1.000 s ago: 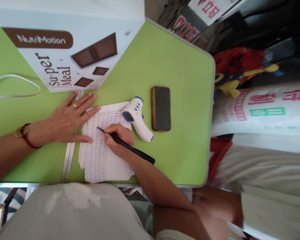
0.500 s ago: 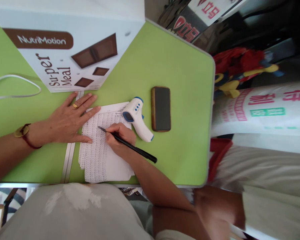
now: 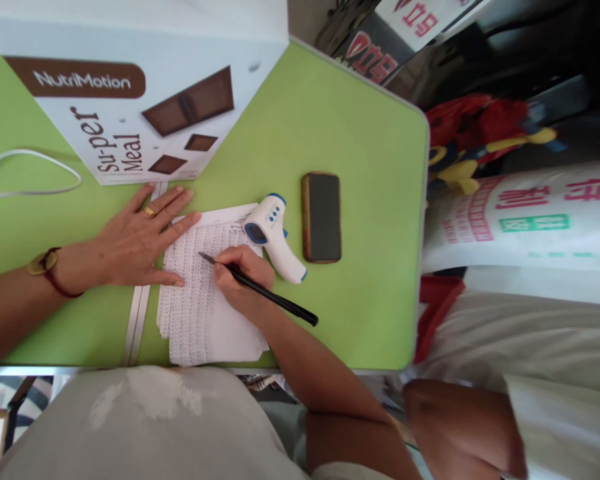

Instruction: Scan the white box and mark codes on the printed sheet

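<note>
My right hand [image 3: 245,277] grips a black pen [image 3: 275,298], its tip on the top sheet of a paper stack [image 3: 195,320] covered in rows of small handwriting. Fingers spread, my left hand [image 3: 145,237] lies flat across the table and the left edge of the papers, with a gold ring on one finger. A white and blue infrared thermometer [image 3: 277,240] rests partly over the upper right corner of the stack, just above my right hand. To its right lies a smartphone [image 3: 323,217] in a brown-edged case, dark screen up.
A large white NutriMotion box [image 3: 115,120] stands at the back left of the green table [image 3: 375,200]. A white cable [image 3: 35,153] loops at the left. Beyond the right edge are a printed white sack [image 3: 520,220] and another person's arm [image 3: 465,427].
The pen and my right hand have shifted slightly to the right along the writing. My left hand stays put. The other person's arm at lower right has moved a little rightward.
</note>
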### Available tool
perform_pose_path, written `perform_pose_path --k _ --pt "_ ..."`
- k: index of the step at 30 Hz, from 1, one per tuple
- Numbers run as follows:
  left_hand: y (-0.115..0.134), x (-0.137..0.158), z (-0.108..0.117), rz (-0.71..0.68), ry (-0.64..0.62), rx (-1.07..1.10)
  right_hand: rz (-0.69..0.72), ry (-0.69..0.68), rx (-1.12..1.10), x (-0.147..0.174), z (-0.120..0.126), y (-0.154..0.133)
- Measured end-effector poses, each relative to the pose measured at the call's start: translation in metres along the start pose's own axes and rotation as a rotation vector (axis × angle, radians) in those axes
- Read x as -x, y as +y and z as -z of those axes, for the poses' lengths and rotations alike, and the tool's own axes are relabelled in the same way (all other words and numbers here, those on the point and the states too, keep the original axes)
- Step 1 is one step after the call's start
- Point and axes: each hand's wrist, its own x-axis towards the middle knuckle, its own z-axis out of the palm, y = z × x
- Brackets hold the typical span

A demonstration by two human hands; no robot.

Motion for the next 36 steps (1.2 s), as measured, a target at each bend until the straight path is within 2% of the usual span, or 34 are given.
perform_pose_path --k 9,15,23,31,36 --pt "-0.0005 0.0010 -0.0006 -0.002 0.046 0.090 -0.031 -0.009 -0.020 -0.0002 0.0020 -0.0001" --pt "-0.0008 0.0003 -0.0007 0.000 0.009 0.038 0.032 0.015 -0.059 0.0003 0.0014 -0.0006" --pt "0.0000 0.0002 0.0005 0.005 0.019 0.076 0.013 -0.045 -0.038 0.0008 -0.0007 -0.0014" --pt "-0.0003 0.0004 0.0004 0.008 -0.010 0.041 0.080 -0.064 0.019 -0.0011 0.0012 -0.0032" --pt "-0.0008 0.0006 -0.0012 -0.005 0.029 0.072 0.115 -0.056 -0.001 -0.0006 -0.0001 -0.0017"
